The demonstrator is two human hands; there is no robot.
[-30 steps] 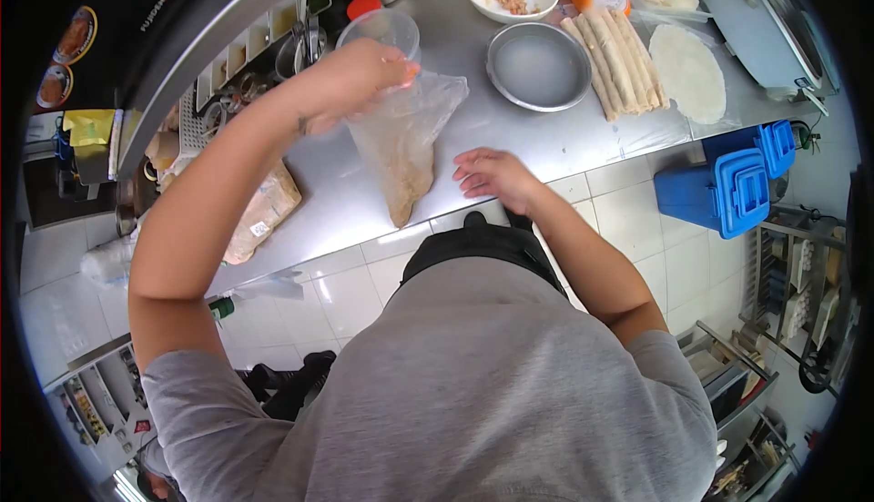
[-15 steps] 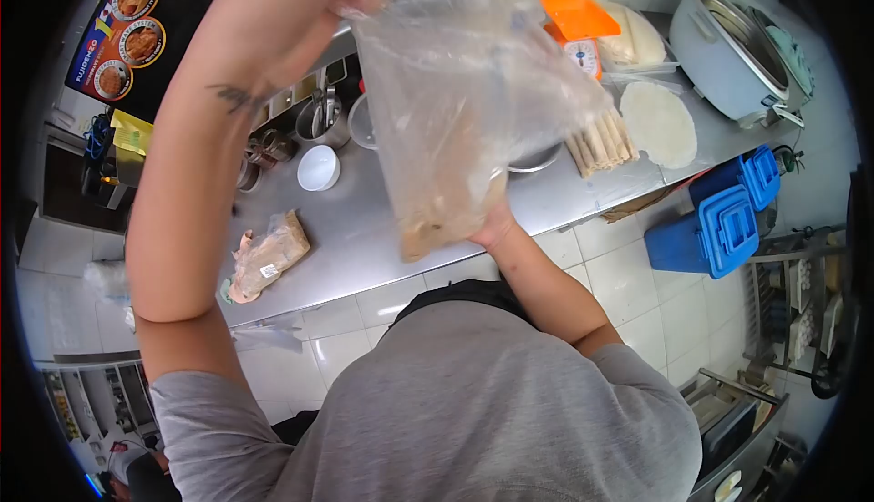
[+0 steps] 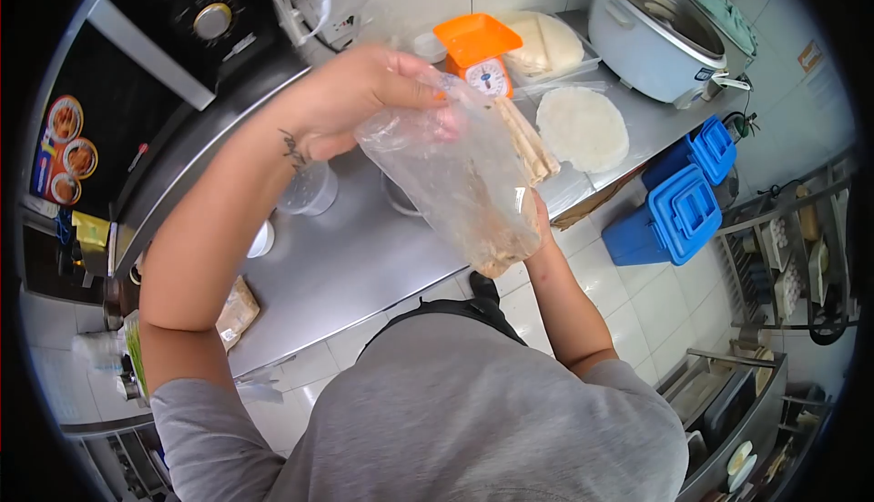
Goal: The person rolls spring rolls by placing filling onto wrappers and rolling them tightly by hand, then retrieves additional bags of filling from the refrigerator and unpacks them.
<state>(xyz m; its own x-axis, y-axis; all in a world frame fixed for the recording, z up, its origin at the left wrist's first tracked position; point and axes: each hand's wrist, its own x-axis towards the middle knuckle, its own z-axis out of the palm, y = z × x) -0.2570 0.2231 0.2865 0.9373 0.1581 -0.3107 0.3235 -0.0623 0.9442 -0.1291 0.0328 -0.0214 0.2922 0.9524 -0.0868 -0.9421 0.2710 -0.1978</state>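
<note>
A clear plastic bag [image 3: 428, 161] hangs tilted in front of me above the steel counter. Pale brown stuff, too blurred to name, lies in its lower end. My left hand [image 3: 391, 92] grips the bag's upper edge, fingers closed on the film. At the lower end, my right hand [image 3: 542, 220] holds the bag from behind, its fingers mostly hidden. Just beyond the bag lie several pale rolls [image 3: 528, 142], partly covered by it. A round white wrapper sheet [image 3: 583, 129] rests flat beside them.
An orange kitchen scale [image 3: 478, 56] stands at the back, near a tray of wrappers [image 3: 546, 42] and a large rice cooker [image 3: 651, 47]. A plastic tub [image 3: 309, 191] and a wrapped package [image 3: 238, 313] sit left on the counter [image 3: 355, 265]. Blue lidded bins [image 3: 669, 215] stand on the floor.
My view has swung to the right. My left hand has come down with the bag's top, and the bag now slants more. Both hands still hold it.
</note>
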